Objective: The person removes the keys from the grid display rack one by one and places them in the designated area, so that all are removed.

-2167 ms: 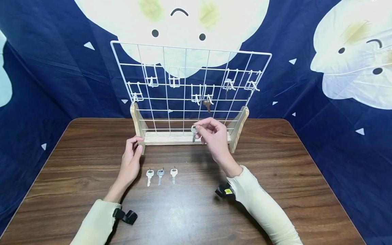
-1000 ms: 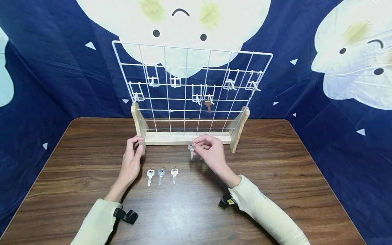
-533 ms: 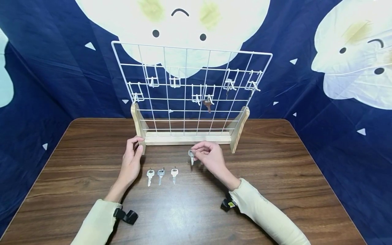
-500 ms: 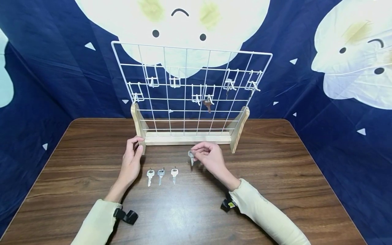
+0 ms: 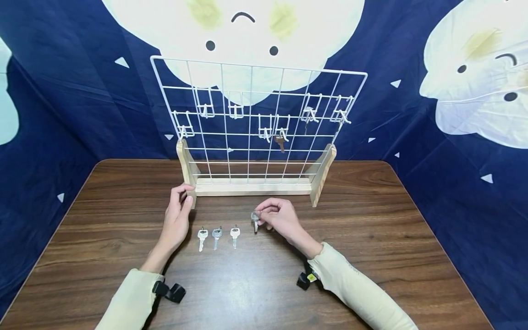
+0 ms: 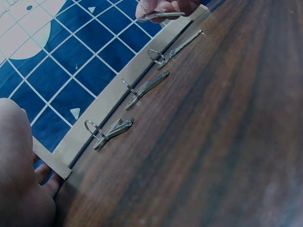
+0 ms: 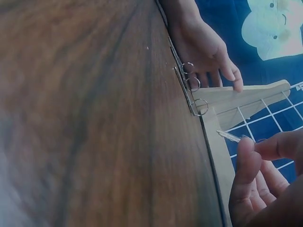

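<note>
In the head view my right hand pinches a small silver key by its head, between thumb and index finger, low over the table with the blade pointing down. In the right wrist view the same key sticks out past the thumb tip. My left hand grips the left wooden foot of a white wire grid rack, thumb on one side and fingers on the other. Three silver keys with rings lie in a row between the hands: left key, middle key, right key.
White hooks hang on the grid, among them a left hook. A brown key hangs from a middle hook, and another key from a hook farther right. Behind the wooden table is a blue cloud-patterned cloth.
My right hand has come down and toward me from in front of the rack's base, carrying the key to near the row of keys. The left hand stays on the wooden foot.
</note>
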The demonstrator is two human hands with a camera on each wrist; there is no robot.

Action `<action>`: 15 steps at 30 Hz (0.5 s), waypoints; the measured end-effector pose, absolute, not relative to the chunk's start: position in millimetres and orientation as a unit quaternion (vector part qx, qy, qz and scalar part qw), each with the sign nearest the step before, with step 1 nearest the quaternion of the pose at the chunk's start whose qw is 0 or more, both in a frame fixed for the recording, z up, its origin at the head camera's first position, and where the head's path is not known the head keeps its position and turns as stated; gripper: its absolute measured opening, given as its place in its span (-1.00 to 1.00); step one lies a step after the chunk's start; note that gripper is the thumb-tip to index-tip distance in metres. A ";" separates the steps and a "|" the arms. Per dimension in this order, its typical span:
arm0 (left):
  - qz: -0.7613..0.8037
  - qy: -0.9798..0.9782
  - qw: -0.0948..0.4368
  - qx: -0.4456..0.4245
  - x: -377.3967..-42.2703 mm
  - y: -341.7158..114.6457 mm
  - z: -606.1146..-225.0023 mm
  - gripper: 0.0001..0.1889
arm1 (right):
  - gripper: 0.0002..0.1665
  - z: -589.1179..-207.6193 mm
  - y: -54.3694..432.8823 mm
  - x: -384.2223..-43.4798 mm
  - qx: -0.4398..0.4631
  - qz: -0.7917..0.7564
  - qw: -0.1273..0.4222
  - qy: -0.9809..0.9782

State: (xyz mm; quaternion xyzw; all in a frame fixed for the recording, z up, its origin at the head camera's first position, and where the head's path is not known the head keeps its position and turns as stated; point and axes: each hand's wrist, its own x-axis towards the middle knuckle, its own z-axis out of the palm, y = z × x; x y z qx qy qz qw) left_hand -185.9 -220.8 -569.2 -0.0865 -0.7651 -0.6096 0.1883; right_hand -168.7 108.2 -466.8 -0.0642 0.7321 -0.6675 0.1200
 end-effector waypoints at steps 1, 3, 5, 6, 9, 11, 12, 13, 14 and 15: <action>-0.609 -0.766 0.189 -0.086 -186.0 -221.0 -569.2 -0.67 | -0.83 -467.8 108.4 -168.9 -0.067 -0.665 0.124 0.733; -0.611 -0.764 0.189 -0.086 -186.0 -221.1 -569.0 -0.67 | -0.83 -470.0 108.7 -169.2 -0.071 -0.661 0.131 0.735; -0.614 -0.762 0.187 -0.086 -186.0 -221.2 -568.5 -0.67 | -0.84 -471.9 108.7 -169.6 -0.072 -0.660 0.136 0.736; -0.614 -0.762 0.187 -0.086 -185.9 -221.1 -568.2 -0.68 | -0.84 -472.8 108.9 -169.6 -0.072 -0.659 0.139 0.736; -0.613 -0.763 0.186 -0.085 -185.5 -220.6 -567.3 -0.68 | -0.83 -475.7 109.9 -169.7 -0.072 -0.659 0.146 0.734; -0.611 -0.765 0.184 -0.085 -185.2 -220.3 -566.8 -0.68 | -0.83 -476.8 110.2 -169.4 -0.072 -0.659 0.150 0.733; -0.611 -0.765 0.184 -0.085 -185.2 -220.1 -566.6 -0.67 | -0.83 -477.5 110.3 -169.3 -0.071 -0.659 0.152 0.733; -0.611 -0.765 0.184 -0.085 -185.0 -220.0 -566.3 -0.67 | -0.83 -478.3 110.3 -169.3 -0.072 -0.659 0.152 0.733; -0.612 -0.765 0.184 -0.084 -184.8 -220.0 -566.0 -0.68 | -0.84 -479.1 110.1 -169.2 -0.073 -0.657 0.151 0.735; -0.613 -0.764 0.184 -0.084 -184.7 -220.1 -565.6 -0.68 | -0.84 -479.8 109.6 -169.1 -0.076 -0.654 0.150 0.737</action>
